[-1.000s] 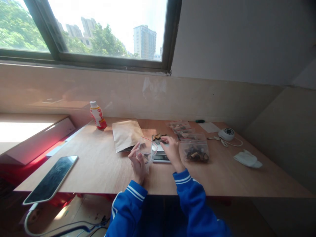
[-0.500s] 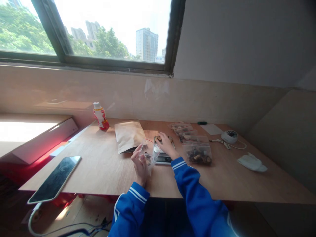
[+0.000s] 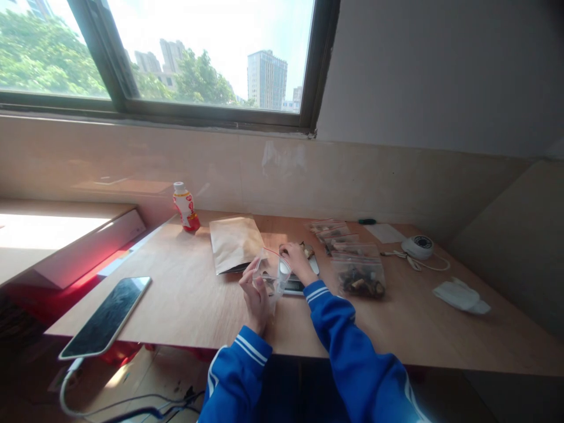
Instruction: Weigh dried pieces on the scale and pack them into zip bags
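Observation:
My left hand (image 3: 255,298) is closed around the side of a clear zip bag (image 3: 271,275) with a red line along its open mouth. A few small brownish pieces show inside it. My right hand (image 3: 296,259), its fingers pinched on a small brown dried piece, is at the bag's mouth, above a digital kitchen scale (image 3: 314,267). More brown dried pieces (image 3: 307,250) lie on the far part of the scale. The hand and bag partly cover the scale and its dark display. Just right of the scale lies a filled zip bag (image 3: 361,279) of dark and brown dried pieces.
Behind the filled bag lie several smaller filled zip bags (image 3: 332,234). A brown paper pouch (image 3: 235,239) and a drink bottle (image 3: 185,207) stand to the left. A phone (image 3: 106,317) overhangs the front left edge. A white camera (image 3: 416,247) and crumpled tissue (image 3: 462,295) are at right.
My right hand has moved left and slightly down, from the pieces on the scale to the bag's mouth. The left hand still holds the bag. The whole view has shifted slightly.

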Demonstrator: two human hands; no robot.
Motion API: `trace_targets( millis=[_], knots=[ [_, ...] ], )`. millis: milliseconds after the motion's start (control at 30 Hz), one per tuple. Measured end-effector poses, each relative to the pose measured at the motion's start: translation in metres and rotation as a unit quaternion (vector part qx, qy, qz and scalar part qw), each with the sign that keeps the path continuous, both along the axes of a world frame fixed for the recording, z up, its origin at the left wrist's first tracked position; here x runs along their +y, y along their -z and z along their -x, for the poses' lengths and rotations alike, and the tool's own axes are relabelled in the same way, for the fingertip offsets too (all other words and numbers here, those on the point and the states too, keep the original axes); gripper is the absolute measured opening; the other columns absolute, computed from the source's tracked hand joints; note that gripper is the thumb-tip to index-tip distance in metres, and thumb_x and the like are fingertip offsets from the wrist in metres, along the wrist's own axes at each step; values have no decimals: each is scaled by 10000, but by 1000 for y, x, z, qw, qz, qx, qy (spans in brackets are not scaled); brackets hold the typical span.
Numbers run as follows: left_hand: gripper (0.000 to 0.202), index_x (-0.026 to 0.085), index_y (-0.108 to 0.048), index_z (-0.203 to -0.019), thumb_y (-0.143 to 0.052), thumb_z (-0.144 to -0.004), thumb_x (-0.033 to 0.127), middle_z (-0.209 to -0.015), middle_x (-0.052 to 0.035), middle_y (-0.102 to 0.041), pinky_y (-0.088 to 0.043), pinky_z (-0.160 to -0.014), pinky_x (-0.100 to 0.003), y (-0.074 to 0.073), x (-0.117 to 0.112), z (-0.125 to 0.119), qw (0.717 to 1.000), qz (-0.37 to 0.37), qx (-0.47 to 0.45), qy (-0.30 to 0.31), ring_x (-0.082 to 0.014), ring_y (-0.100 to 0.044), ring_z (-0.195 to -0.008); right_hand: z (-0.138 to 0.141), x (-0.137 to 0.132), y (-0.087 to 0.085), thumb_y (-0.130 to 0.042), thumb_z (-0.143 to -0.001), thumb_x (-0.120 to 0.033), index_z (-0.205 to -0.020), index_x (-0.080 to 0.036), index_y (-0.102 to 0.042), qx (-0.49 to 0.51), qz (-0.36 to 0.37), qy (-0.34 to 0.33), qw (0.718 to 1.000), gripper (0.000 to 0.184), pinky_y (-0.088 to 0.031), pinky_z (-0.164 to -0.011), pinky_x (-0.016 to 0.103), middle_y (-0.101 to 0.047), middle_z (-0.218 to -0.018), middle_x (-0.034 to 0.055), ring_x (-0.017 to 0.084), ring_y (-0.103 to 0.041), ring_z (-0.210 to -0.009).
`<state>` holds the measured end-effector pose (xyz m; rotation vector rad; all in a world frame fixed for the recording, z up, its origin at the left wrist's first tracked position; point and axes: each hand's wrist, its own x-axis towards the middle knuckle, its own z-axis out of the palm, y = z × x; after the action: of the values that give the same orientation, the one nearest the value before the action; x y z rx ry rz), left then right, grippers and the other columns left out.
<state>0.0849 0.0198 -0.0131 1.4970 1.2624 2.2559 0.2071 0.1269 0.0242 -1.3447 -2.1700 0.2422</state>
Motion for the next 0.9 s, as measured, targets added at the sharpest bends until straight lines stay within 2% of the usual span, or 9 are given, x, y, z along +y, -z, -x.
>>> trace_targets(
  millis=[133, 233, 400, 500, 600, 667, 700, 800, 900],
  knots=[
    [194, 231, -406, -1110, -408, -949, 339, -1299, -144, -544, -459, -930, -454, -2, -1, -1, 1000, -2, 2, 0, -222, -570, -1160, -4, 1, 1, -444, -804, -16, -887, -150, -666, 21, -3, 11, 1000, 273, -449, -885, 321, -678, -988, 101, 203, -599, -962],
    [184, 227, -408, -1113, -394, -954, 317, -1292, -145, -549, -458, -934, -454, -4, -3, -1, 1000, 8, 9, -5, -219, -564, -1166, -7, -4, -6, -452, -794, -50, -911, -153, -669, 105, -13, 15, 994, 267, -470, -892, 336, -690, -999, 98, 196, -619, -969],
    [172, 225, -418, -1094, -390, -956, 323, -1286, -142, -555, -464, -934, -447, -6, -4, -2, 1000, 20, -2, -11, -212, -569, -1159, -10, -31, -45, -556, -790, -225, -888, -181, -688, 321, 15, 7, 947, 171, -533, -804, 334, -715, -952, 68, 187, -664, -856],
    [184, 217, -423, -1095, -405, -951, 329, -1287, -150, -548, -452, -951, -456, -4, -2, -2, 1000, 13, -2, -13, -218, -554, -1179, -9, -56, -74, -587, -803, -266, -914, -192, -700, 343, 45, -57, 937, 175, -527, -842, 323, -715, -980, 58, 181, -663, -902],
    [185, 213, -414, -1114, -395, -956, 306, -1294, -154, -540, -442, -964, -466, -3, -1, -1, 1000, 2, 2, -16, -214, -544, -1187, -7, -72, -89, -608, -815, -291, -991, -214, -704, 301, 97, -165, 934, 215, -513, -889, 324, -677, -1121, 66, 197, -621, -1059],
    [187, 214, -406, -1124, -384, -959, 300, -1297, -152, -537, -444, -961, -469, -3, -1, -1, 1000, -1, -1, -18, -211, -544, -1183, -8, -71, -85, -616, -820, -319, -1031, -227, -696, 288, 110, -186, 933, 244, -510, -899, 326, -622, -1228, 74, 209, -573, -1149],
    [192, 213, -404, -1127, -379, -960, 304, -1299, -153, -535, -446, -958, -470, -3, -1, -1, 1000, 0, -2, -19, -211, -545, -1182, -10, -66, -80, -611, -825, -332, -1042, -226, -691, 291, 105, -173, 935, 254, -511, -898, 328, -597, -1262, 80, 213, -557, -1171],
    [195, 210, -400, -1124, -362, -964, 315, -1292, -156, -538, -456, -945, -462, -6, -2, -2, 1000, 3, 0, -20, -211, -554, -1170, -19, -43, -53, -566, -847, -322, -1030, -197, -683, 273, 44, -61, 959, 251, -486, -939, 374, -570, -1277, 116, 235, -538, -1192],
    [176, 216, -404, -1106, -361, -964, 311, -1274, -151, -553, -466, -934, -443, -9, -3, -2, 1000, 2, 15, -26, -209, -565, -1158, -30, -21, -23, -539, -843, -249, -1102, -169, -648, 166, -12, 80, 983, 292, -381, -1038, 466, -503, -1340, 165, 286, -449, -1280]
  ],
)
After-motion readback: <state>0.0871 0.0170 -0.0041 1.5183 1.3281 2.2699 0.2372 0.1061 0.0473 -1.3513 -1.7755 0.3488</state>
